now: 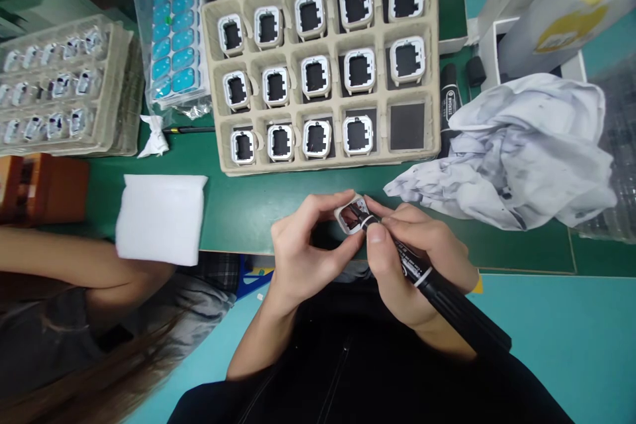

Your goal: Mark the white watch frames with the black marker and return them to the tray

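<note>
Between the fingertips and thumb of my left hand (pixel 311 242) is a small white watch case frame (pixel 342 218), held near the table's front edge. My right hand (pixel 415 252) grips a black marker pen (pixel 427 275), its tip reaching into the frame's opening; some right fingers also touch the frame's far side. Above my hands lies a beige molded tray (pixel 318 164) with rows of similar white frames (pixel 358 134). Its bottom right compartment holds only a dark square pad (pixel 407 127). Exactly where the pen tip touches is hard to see.
Crumpled white cloth (pixel 527 146) lies right of the tray, near another black marker (pixel 450 99) and a bottle (pixel 556 20). To the left are a folded white cloth (pixel 161 218), a blue-celled pack (pixel 173 46) and stacked trays (pixel 112 86). Another person's arm (pixel 89 268) rests at far left.
</note>
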Demonstrator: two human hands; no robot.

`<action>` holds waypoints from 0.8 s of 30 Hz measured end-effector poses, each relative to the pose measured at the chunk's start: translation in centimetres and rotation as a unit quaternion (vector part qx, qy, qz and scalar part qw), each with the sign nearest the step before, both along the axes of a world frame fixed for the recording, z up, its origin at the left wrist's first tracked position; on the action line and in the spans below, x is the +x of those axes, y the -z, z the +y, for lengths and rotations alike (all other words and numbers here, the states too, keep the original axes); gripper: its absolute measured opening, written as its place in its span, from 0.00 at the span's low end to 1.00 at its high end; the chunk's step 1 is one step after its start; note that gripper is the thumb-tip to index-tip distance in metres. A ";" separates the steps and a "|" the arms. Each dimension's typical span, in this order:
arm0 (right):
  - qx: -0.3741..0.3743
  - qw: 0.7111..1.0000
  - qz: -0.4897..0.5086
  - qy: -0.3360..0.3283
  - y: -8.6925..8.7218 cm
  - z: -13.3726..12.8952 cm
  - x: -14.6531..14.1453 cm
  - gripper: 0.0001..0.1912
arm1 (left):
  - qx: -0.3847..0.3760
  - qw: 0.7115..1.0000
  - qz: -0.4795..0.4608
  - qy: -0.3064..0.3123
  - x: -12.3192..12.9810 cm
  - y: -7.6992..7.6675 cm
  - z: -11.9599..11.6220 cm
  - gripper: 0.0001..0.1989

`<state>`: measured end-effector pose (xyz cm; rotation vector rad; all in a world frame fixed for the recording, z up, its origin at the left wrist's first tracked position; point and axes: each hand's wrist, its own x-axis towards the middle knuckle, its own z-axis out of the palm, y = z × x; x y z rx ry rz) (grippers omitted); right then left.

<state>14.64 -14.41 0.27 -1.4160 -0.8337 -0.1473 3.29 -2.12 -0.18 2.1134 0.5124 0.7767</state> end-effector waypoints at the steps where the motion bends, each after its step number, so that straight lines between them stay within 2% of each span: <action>1: 0.000 1.000 -0.001 0.000 0.0 0.0 -0.1 0.10 | 0.009 1.000 0.004 -0.001 -0.1 0.0 0.0 0.23; 8: 0.009 1.000 -0.016 0.007 0.1 0.2 -0.1 0.11 | 0.047 0.999 -0.001 0.003 -0.3 0.2 0.0 0.22; 11: -0.007 1.000 -0.011 0.014 0.0 0.2 0.0 0.11 | 0.037 0.999 0.005 -0.006 -0.3 0.3 -0.1 0.21; 15: -0.010 1.000 -0.009 -0.013 0.0 -0.1 0.0 0.10 | 0.027 1.000 0.013 -0.011 -0.4 0.4 -0.1 0.21; 20: -0.029 0.999 -0.011 0.020 -0.1 -0.2 -0.2 0.09 | 0.014 1.000 0.007 -0.007 -0.4 0.4 0.0 0.22; 24: -0.043 0.999 0.008 0.000 -0.1 -0.4 -0.2 0.08 | -0.032 0.999 -0.005 0.005 -0.2 0.1 0.2 0.23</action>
